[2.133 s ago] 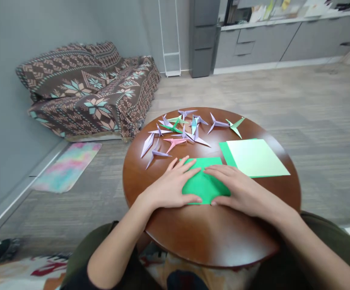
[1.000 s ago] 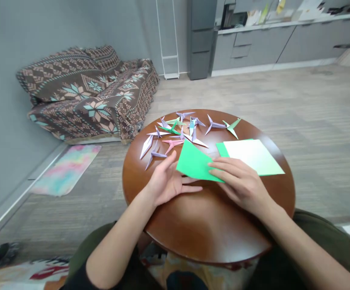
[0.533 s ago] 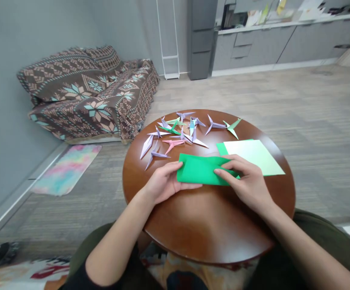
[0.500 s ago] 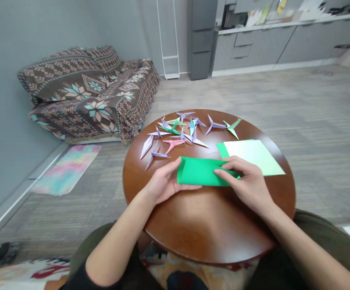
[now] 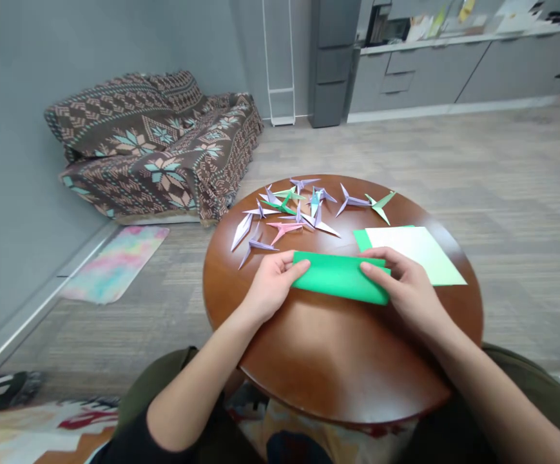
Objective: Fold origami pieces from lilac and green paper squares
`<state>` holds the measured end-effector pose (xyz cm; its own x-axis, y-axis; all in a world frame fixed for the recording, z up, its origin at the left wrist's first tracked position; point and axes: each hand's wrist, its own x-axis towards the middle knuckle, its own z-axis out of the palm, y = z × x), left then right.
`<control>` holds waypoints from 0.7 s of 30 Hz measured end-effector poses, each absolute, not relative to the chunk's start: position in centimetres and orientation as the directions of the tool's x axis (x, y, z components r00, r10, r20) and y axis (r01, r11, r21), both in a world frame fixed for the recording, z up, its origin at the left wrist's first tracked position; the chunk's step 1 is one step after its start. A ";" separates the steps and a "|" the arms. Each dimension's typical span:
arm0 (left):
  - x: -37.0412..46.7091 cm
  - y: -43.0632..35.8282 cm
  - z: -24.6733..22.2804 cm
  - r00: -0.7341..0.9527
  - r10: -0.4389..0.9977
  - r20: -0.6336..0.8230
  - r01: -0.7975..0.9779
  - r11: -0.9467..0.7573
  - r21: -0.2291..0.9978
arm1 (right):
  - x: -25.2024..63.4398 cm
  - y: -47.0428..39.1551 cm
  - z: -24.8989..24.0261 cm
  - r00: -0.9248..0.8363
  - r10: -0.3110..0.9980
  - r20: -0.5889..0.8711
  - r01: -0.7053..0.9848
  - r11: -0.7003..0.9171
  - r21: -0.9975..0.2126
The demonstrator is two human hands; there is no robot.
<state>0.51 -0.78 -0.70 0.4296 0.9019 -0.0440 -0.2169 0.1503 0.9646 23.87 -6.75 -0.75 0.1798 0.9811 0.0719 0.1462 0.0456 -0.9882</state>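
Note:
A folded sheet of green paper [image 5: 335, 274] is held between my two hands above the round brown table [image 5: 347, 367]. My left hand [image 5: 274, 283] pinches its left end, thumb on the near face and fingers behind. At the other end my right hand [image 5: 400, 280] grips it, with the thumb pressed on the front and the fingers mostly hidden behind the paper. The layers stand slightly apart at the right edge. Beyond my hands lie several folded paper cranes, among them a pink crane [image 5: 284, 230], a purple crane [image 5: 255, 245] and a light green crane [image 5: 380, 206].
A stack of pale and green paper sheets [image 5: 417, 251] lies on the table's right side, just behind my right hand. A sofa with a patterned cover [image 5: 164, 148] stands at the far left. Grey kitchen cabinets [image 5: 429, 77] line the back wall.
My left thumb has come over onto the front of the green paper, which now looks narrower and tilts down to the right. The view has shifted slightly left.

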 end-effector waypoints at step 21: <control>0.7 -1.1 -0.5 0.415 0.908 -0.062 -0.224 0.168 0.960 | 24.4 -6.5 -0.9 0.227 0.974 0.018 0.133 -0.013 -0.991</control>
